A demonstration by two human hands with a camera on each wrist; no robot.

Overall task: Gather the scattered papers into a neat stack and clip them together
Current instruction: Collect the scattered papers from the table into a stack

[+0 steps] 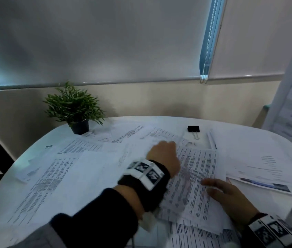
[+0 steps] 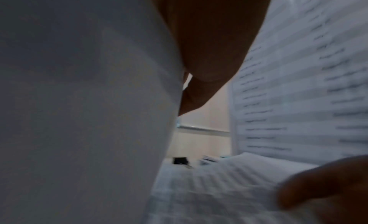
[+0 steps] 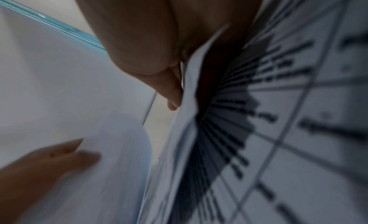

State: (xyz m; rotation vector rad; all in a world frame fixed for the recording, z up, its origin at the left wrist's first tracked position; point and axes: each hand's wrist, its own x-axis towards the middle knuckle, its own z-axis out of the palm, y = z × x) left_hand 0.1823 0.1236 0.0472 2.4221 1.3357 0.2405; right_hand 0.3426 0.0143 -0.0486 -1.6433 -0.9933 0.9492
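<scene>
**A:** How far along are you? From here your papers (image 1: pixel 80 176) cover most of the white table (image 1: pixel 248 138), overlapping at all angles, so no neat stack exists yet.

**B:** And the hands?

**A:** Your left hand (image 1: pixel 163 154) reaches across the middle of the spread, and its fingers look curled onto a white sheet (image 1: pixel 138 149) there. The left wrist view shows a pale sheet (image 2: pixel 79 117) close against the palm, though blur hides the exact grip. Your right hand (image 1: pixel 229 196) lies with fingers straight on a printed sheet (image 1: pixel 195 176) near you, pressing it flat. The right wrist view shows a sheet edge (image 3: pixel 191 88) rising against those fingers.

**B:** So what is left?

**A:** Nearly everything, I judge. You are at the gathering step: sheets at the far left by the potted plant (image 1: pixel 73 108) and at the right edge lie well apart from your hands. The black binder clip (image 1: pixel 193 129) sits untouched at the far side of the table, resting on paper. Collecting, squaring the edges and clipping all remain to be done.
</scene>
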